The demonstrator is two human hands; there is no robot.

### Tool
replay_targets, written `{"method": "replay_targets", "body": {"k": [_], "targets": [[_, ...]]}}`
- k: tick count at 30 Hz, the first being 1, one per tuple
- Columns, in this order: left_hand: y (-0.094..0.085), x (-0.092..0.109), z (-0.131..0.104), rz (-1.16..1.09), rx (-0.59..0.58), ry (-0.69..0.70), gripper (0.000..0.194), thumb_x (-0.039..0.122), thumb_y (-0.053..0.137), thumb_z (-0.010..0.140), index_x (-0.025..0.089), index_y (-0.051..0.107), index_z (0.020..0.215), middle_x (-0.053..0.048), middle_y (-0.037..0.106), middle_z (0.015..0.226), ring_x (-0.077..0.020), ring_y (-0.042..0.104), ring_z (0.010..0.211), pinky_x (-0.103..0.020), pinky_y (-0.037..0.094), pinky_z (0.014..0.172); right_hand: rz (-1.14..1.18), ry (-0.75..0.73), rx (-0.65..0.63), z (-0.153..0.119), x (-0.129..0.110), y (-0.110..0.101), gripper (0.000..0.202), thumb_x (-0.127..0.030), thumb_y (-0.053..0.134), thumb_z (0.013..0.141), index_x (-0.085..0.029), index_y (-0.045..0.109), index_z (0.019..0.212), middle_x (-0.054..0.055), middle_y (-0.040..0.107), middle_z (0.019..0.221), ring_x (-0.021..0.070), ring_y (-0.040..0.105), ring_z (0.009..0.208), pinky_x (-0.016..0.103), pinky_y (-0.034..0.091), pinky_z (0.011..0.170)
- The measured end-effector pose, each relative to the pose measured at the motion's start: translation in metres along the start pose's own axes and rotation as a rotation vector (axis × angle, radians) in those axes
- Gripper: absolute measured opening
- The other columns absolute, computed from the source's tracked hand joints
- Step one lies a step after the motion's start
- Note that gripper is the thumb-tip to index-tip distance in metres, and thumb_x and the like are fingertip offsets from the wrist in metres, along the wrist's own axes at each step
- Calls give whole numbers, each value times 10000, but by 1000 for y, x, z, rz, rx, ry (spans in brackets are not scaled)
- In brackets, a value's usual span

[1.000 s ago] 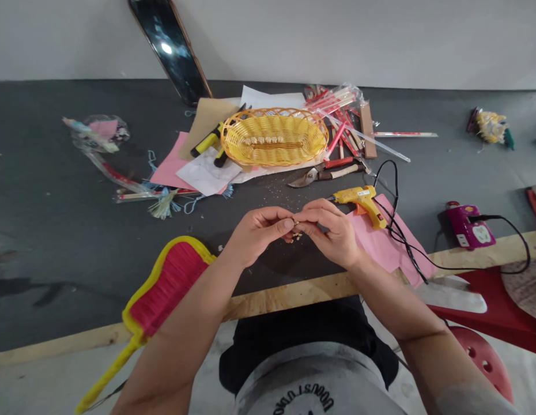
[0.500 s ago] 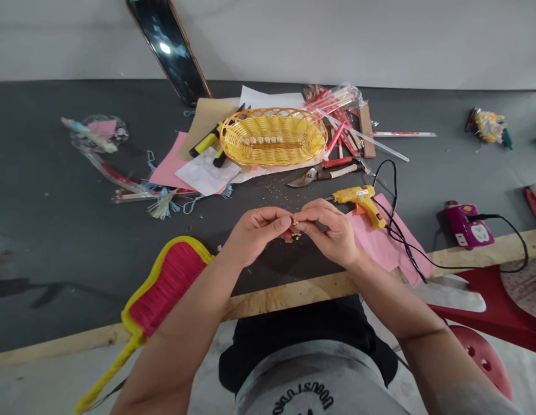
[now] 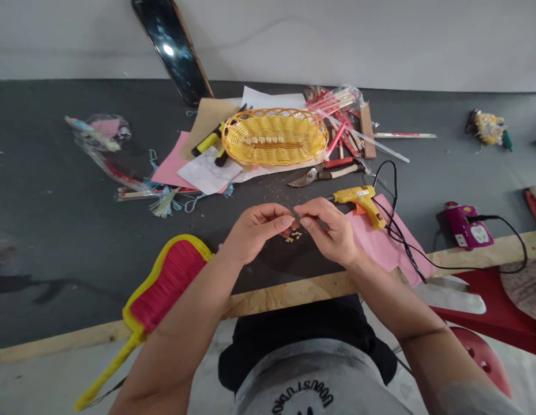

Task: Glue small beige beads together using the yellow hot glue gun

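Close together above the dark table, my left hand (image 3: 263, 227) and my right hand (image 3: 328, 227) meet almost fingertip to fingertip. Between thumb and index finger, the left one pinches a tiny pale piece, mostly hidden. My right fingers are curled in a pinch beside it; anything between them is too small to make out. Several small tan chips (image 3: 294, 236) lie on the table just under the hands. Beyond them stands a yellow woven basket (image 3: 274, 155) holding a row of small pale clusters (image 3: 264, 140) and a thin brown stick (image 3: 276, 146).
A yellow glue gun (image 3: 361, 202) lies on pink paper (image 3: 372, 242) at the right, its cord running to a purple power socket (image 3: 470, 226). Pruning shears (image 3: 322, 172) rest before the basket. A red-and-yellow fan (image 3: 168, 282) overhangs the table's front edge. A phone (image 3: 175, 52) leans behind.
My fingertips have drawn slightly apart. More tan chips now show on the table below my hands.
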State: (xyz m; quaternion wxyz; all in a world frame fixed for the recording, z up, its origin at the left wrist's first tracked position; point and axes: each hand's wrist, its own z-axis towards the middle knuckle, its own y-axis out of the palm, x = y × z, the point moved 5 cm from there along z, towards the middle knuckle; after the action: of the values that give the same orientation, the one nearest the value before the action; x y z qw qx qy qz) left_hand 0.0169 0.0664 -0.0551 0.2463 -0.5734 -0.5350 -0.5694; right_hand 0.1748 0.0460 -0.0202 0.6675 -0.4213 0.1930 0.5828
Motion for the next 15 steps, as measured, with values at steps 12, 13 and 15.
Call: {"method": "replay_targets", "body": {"k": [12,13,15], "targets": [[-7,3,3,-153,118,-23,225,329,881,652,168,740,719,-11,725,693,-93,596,576,-214,492,586,-73,152,-47,-1,12,4,164,-242,582,975,-211,656,1118,65,708,980,169,654,847,316,568,724],[-6,2,3,-141,105,-27,234,341,886,653,167,747,724,-10,721,694,-95,597,585,-217,489,593,-54,151,-58,-1,10,5,187,-263,614,962,-212,655,1137,65,703,987,165,649,827,305,567,694],[-5,0,3,-124,77,-19,254,364,898,650,168,762,738,-7,713,693,-101,599,603,-230,487,612,-42,133,-75,1,6,6,205,-278,658,939,-215,670,1135,68,696,1008,157,645,801,291,565,661]]}}
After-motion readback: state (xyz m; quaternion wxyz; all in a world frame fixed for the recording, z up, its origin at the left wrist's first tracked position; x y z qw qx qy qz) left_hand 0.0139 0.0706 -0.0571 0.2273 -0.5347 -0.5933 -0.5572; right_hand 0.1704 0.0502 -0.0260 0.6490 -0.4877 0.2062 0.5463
